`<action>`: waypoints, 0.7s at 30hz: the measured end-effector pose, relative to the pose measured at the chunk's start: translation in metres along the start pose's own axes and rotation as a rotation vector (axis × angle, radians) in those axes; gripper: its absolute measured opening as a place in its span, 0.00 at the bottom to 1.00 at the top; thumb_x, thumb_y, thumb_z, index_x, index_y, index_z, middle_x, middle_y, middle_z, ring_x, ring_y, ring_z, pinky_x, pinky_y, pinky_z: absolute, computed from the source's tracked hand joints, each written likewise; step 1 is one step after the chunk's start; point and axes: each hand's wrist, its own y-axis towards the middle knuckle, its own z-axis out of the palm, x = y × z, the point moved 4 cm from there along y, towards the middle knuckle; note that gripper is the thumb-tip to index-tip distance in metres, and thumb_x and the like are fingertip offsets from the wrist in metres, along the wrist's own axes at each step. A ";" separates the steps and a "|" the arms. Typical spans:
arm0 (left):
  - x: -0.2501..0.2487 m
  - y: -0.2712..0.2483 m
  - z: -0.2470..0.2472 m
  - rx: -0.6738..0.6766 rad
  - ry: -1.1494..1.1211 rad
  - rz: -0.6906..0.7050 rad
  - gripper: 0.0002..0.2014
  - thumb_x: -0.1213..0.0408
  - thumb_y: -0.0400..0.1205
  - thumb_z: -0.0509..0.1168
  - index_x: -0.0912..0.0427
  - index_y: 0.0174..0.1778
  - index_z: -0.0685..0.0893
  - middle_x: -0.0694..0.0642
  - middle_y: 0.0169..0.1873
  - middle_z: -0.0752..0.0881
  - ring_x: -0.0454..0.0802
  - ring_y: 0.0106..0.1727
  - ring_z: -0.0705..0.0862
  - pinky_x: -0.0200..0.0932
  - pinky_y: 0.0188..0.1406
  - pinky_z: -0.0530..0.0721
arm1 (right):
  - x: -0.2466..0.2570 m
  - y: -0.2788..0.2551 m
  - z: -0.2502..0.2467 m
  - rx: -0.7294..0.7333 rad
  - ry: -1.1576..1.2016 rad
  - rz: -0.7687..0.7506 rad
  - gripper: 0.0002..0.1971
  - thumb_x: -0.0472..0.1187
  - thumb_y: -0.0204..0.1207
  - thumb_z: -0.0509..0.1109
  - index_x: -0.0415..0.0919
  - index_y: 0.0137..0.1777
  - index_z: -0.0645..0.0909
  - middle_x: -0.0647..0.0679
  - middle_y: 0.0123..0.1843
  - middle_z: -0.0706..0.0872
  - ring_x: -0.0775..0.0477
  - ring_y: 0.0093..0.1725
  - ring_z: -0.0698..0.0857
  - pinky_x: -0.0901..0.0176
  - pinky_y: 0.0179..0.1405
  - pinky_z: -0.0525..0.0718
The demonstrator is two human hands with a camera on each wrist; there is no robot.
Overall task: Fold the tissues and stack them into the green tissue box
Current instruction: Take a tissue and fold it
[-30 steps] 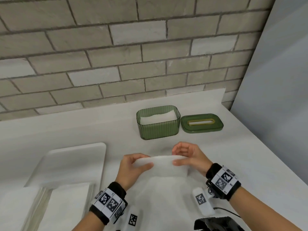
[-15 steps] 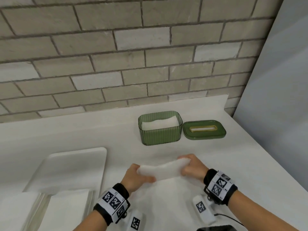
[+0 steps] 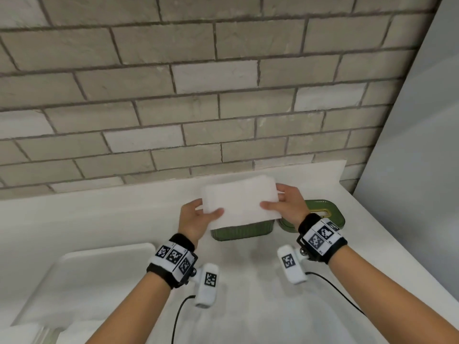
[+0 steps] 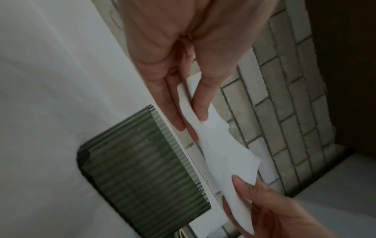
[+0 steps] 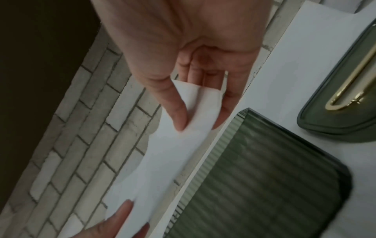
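A folded white tissue (image 3: 242, 199) hangs flat in the air just above the green ribbed tissue box (image 3: 242, 230), hiding the box's opening in the head view. My left hand (image 3: 198, 214) pinches its left end between thumb and fingers, and my right hand (image 3: 283, 203) pinches the right end the same way. In the left wrist view the tissue (image 4: 221, 149) stretches from my left hand (image 4: 189, 117) toward the other hand, over the box (image 4: 142, 162). In the right wrist view my right hand (image 5: 195, 119) pinches the tissue (image 5: 171, 154) beside the box (image 5: 264, 177).
The green lid (image 3: 327, 214) with a gold slot lies right of the box, seen also as the lid (image 5: 343, 103). A white tray (image 3: 82, 281) sits at the front left of the white counter (image 3: 99, 219). A brick wall stands behind, a grey panel to the right.
Both hands have lifted the folded tissue off the counter near me and carried it forward to just above the green box. The head view has tilted up.
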 end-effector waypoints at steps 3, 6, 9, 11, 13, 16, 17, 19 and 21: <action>-0.002 0.007 0.005 -0.014 -0.052 -0.010 0.29 0.65 0.65 0.84 0.66 0.61 0.84 0.64 0.49 0.91 0.60 0.53 0.90 0.55 0.58 0.87 | -0.006 0.012 0.001 -0.014 -0.018 0.015 0.26 0.27 0.65 0.80 0.38 0.64 0.80 0.39 0.52 0.90 0.42 0.51 0.90 0.46 0.57 0.87; -0.002 0.009 0.010 0.009 -0.078 0.027 0.22 0.67 0.69 0.81 0.65 0.59 0.86 0.60 0.48 0.92 0.58 0.53 0.90 0.55 0.60 0.86 | -0.010 0.013 0.002 0.000 0.012 0.004 0.25 0.25 0.66 0.79 0.40 0.62 0.81 0.41 0.51 0.90 0.43 0.51 0.90 0.47 0.57 0.87; -0.012 -0.002 0.011 0.019 -0.093 0.136 0.07 0.72 0.75 0.76 0.65 0.48 0.90 0.59 0.45 0.93 0.54 0.49 0.91 0.49 0.55 0.87 | -0.010 0.006 0.002 0.016 0.057 -0.051 0.21 0.22 0.66 0.78 0.43 0.55 0.83 0.44 0.51 0.90 0.46 0.51 0.90 0.53 0.54 0.88; -0.013 -0.013 0.009 0.043 -0.068 0.211 0.03 0.70 0.76 0.74 0.65 0.43 0.91 0.57 0.42 0.93 0.51 0.45 0.92 0.45 0.50 0.88 | -0.012 -0.003 0.000 0.015 0.089 -0.070 0.19 0.21 0.66 0.77 0.43 0.51 0.85 0.46 0.48 0.91 0.53 0.47 0.91 0.61 0.47 0.89; -0.003 -0.024 0.004 0.059 -0.035 0.241 0.12 0.62 0.75 0.77 0.71 0.40 0.90 0.60 0.40 0.93 0.52 0.42 0.90 0.46 0.49 0.86 | -0.022 -0.013 -0.004 0.004 0.105 -0.053 0.18 0.20 0.66 0.76 0.40 0.50 0.85 0.51 0.44 0.91 0.58 0.41 0.91 0.68 0.38 0.87; 0.020 -0.047 -0.004 0.146 0.092 0.196 0.15 0.59 0.73 0.78 0.71 0.34 0.89 0.55 0.33 0.91 0.46 0.34 0.85 0.42 0.42 0.80 | -0.052 -0.034 -0.010 0.010 0.085 0.017 0.18 0.21 0.64 0.79 0.32 0.53 0.85 0.50 0.42 0.93 0.53 0.42 0.91 0.61 0.43 0.87; 0.028 -0.056 -0.006 0.197 0.172 0.181 0.14 0.61 0.74 0.78 0.67 0.28 0.87 0.49 0.26 0.87 0.42 0.28 0.80 0.38 0.36 0.76 | -0.063 -0.042 -0.011 0.023 0.055 0.044 0.19 0.22 0.63 0.80 0.31 0.54 0.84 0.46 0.45 0.93 0.48 0.45 0.91 0.57 0.48 0.87; 0.046 -0.071 -0.010 0.260 0.348 0.135 0.21 0.59 0.73 0.79 0.63 0.20 0.78 0.48 0.19 0.73 0.44 0.22 0.68 0.38 0.28 0.66 | -0.082 -0.059 -0.010 0.080 0.000 0.093 0.18 0.25 0.63 0.81 0.34 0.53 0.85 0.40 0.49 0.92 0.41 0.50 0.91 0.51 0.54 0.87; 0.058 -0.082 -0.017 0.304 0.398 0.062 0.20 0.56 0.70 0.80 0.63 0.21 0.80 0.54 0.19 0.80 0.48 0.23 0.73 0.43 0.27 0.73 | -0.090 -0.077 -0.008 0.135 -0.013 0.125 0.18 0.25 0.64 0.80 0.37 0.53 0.86 0.39 0.50 0.92 0.38 0.51 0.91 0.50 0.54 0.88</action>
